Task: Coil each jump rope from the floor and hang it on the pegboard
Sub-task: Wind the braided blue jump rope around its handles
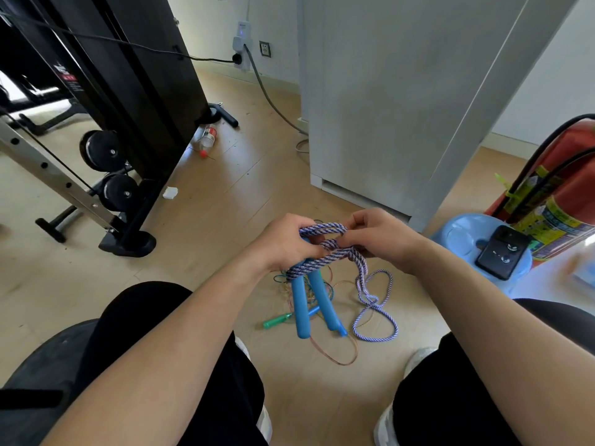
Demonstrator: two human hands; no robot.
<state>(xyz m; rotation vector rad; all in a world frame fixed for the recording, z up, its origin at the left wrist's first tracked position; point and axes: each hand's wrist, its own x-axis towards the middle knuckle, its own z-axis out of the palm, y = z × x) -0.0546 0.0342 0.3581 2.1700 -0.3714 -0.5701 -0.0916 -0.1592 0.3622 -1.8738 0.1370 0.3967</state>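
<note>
Item: braided jump rope (pixel 322 228), being held above the floor (pixel 225 220). The left hand (pixel 286 244) is clasping the gathered loops in a curled grip, while the right hand (pixel 383 239) is pinching a wrapping turn at the bundle's waist. The blue handles (pixel 302 310) are dangling below, and the uncoiled tail (pixel 376 317) is trailing onto the floor beside a second rope (pixel 277 320) with a green handle. Risks: the tail is kinking on itself near that rope's thin cord, so drawing it in is likely to be snagging or dragging it, and any slackening grip is likely to be letting the wraps spring loose.
</note>
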